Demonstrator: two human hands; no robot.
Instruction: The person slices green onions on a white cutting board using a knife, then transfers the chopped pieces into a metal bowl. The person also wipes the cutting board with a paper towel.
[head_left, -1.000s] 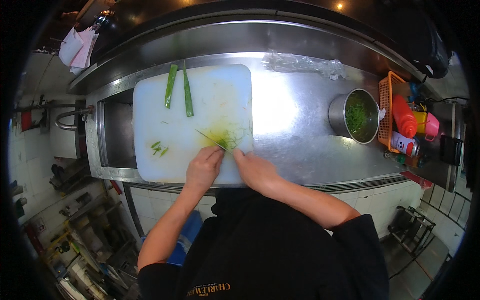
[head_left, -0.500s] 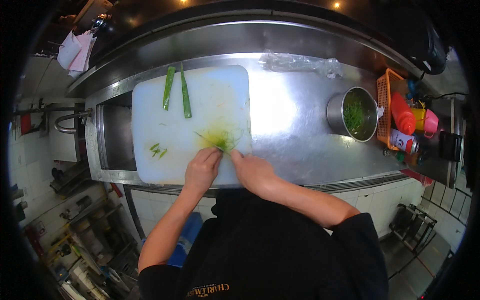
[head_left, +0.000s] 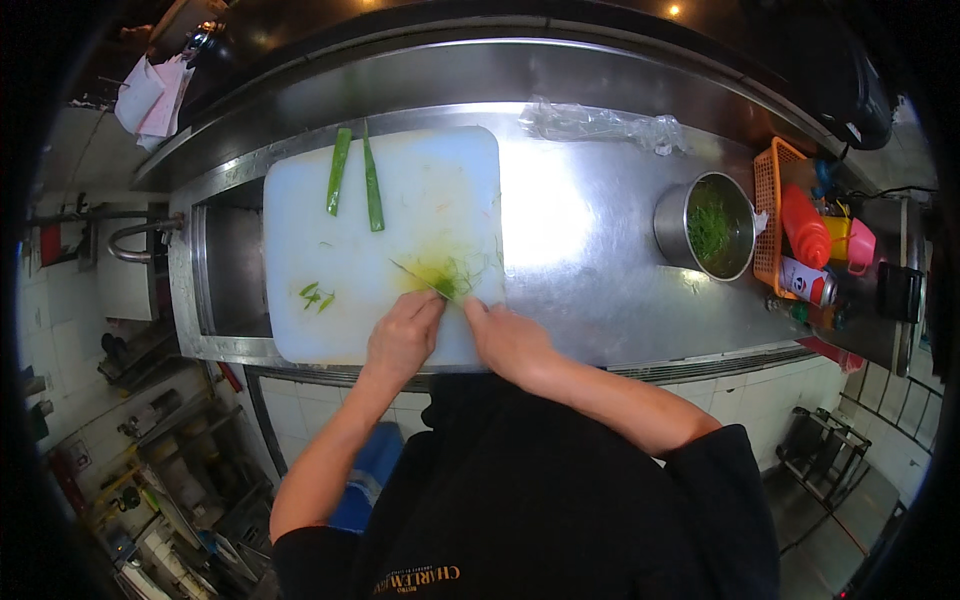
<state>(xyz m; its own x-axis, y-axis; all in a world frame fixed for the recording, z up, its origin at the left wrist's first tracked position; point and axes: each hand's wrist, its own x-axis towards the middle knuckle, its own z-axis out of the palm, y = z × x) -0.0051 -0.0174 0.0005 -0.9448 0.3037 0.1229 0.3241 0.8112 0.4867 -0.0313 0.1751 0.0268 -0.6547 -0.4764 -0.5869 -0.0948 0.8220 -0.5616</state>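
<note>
My right hand (head_left: 508, 338) is closed round the handle of a knife (head_left: 412, 271), whose thin blade slants up to the left over a white cutting board (head_left: 400, 180). My left hand (head_left: 403, 332) is beside the blade, its bent fingertips pressed on green onion leaf (head_left: 440, 287); most of that piece is hidden. Fine green shreds (head_left: 462, 272) lie around the blade, on a yellow-green stained patch. Two long green onion leaves (head_left: 339, 172) rest at the far side of the board. Several short green offcuts (head_left: 316, 297) sit at its near left.
A steel pot (head_left: 675, 235) holding green shreds in liquid stands right on the steel counter (head_left: 600, 300). Beyond it is an orange basket (head_left: 768, 220) with a red squeeze bottle (head_left: 806, 230). Crumpled clear plastic (head_left: 600, 128) lies at the back. A sink (head_left: 235, 270) adjoins the board's left edge.
The knife blade shows more plainly now beside the green shreds. Both hands stay at almost the same place on the board.
</note>
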